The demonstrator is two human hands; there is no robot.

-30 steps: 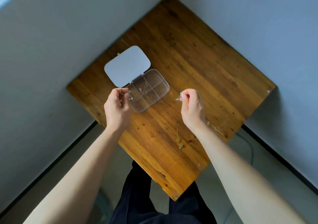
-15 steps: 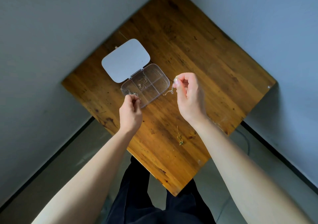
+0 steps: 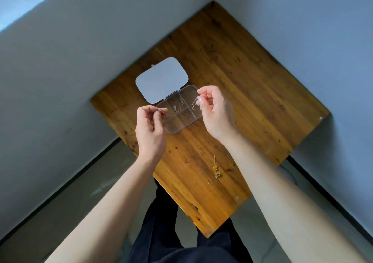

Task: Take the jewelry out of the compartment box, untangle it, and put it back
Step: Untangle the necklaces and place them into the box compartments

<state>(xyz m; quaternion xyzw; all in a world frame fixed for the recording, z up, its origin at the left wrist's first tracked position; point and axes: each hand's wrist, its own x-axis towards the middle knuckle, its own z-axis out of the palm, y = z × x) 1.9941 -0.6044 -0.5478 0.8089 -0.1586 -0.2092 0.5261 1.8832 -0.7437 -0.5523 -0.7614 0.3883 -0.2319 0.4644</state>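
A clear plastic compartment box (image 3: 182, 121) lies open on the wooden table (image 3: 242, 93), its grey lid (image 3: 161, 80) folded back toward the wall. Small gold pieces (image 3: 177, 103) rest in its far compartments. My left hand (image 3: 150, 129) hovers over the box's left end, pinching one end of a thin chain (image 3: 161, 111). My right hand (image 3: 216, 111) is over the box's right end, and its fingertips pinch the chain's other end (image 3: 194, 104). The chain's middle is too fine to make out. A second gold chain (image 3: 216, 167) lies on the table near my right forearm.
The table stands in a corner between two grey walls. Its near edges drop to a grey floor, and dark trousers (image 3: 181, 232) show below. Bare wood stretches to the right of the box.
Both hands have lifted and shifted toward the far side over the box, still pinching the chain ends. The view has tilted, so the table sits lower in the frame.
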